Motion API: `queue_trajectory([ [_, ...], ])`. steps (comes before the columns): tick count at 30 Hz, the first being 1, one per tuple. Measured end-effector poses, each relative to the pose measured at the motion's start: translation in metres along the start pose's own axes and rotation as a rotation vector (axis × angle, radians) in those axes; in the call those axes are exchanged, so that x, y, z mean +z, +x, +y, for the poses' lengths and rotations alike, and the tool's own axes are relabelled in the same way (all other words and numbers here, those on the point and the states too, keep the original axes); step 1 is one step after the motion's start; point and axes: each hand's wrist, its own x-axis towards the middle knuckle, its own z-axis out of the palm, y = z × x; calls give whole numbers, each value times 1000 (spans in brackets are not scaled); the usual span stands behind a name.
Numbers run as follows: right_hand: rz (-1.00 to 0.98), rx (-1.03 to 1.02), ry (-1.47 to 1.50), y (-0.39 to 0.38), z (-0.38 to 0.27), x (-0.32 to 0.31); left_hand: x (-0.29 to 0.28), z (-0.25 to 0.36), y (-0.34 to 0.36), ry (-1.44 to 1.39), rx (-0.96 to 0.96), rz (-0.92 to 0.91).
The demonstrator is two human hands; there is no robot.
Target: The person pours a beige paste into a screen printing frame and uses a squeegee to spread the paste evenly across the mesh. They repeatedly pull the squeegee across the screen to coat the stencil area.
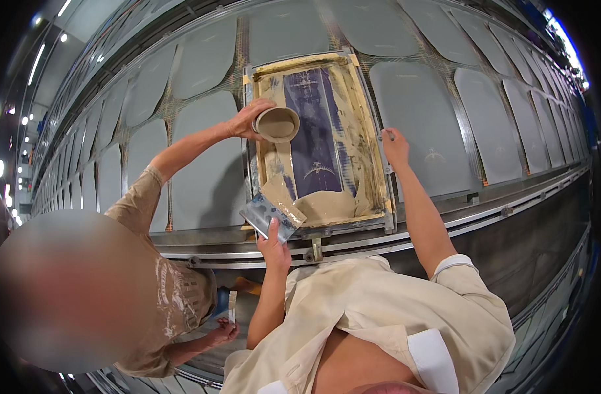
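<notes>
My left hand grips a wide metal squeegee at the near left corner of a screen-printing frame. Beige paste coats the squeegee's upper edge. My right hand is closed at the frame's right side; its fingers curl around a small part there that I cannot make out. Inside the frame, a dark purple mesh strip shows between smears of beige paste, thickest at the near end. A co-worker's hand tilts a tub of beige paste over the frame's left side.
The co-worker stands close on my left; their lower hand holds a small flat scraper. Rows of grey rounded panels cover the long table around the frame. A metal rail runs along the table's near edge.
</notes>
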Motion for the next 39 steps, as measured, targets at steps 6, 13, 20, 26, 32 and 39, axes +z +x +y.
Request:
queue_trajectory([
  [6,-121,133,40,9,-13,-8,24,14,4,68,-23,59],
  [13,15,65,-10,7,-4,2,27,17,4,123,-6,104],
  [20,14,33,-38,6,-11,0,38,20,12,264,115,102],
  [26,34,-51,-35,11,-4,2,52,23,24,287,214,111],
  [32,-37,45,27,1,-19,-11,53,41,43,551,225,82],
  [39,28,-4,33,0,-12,-7,64,50,77,808,296,10],
])
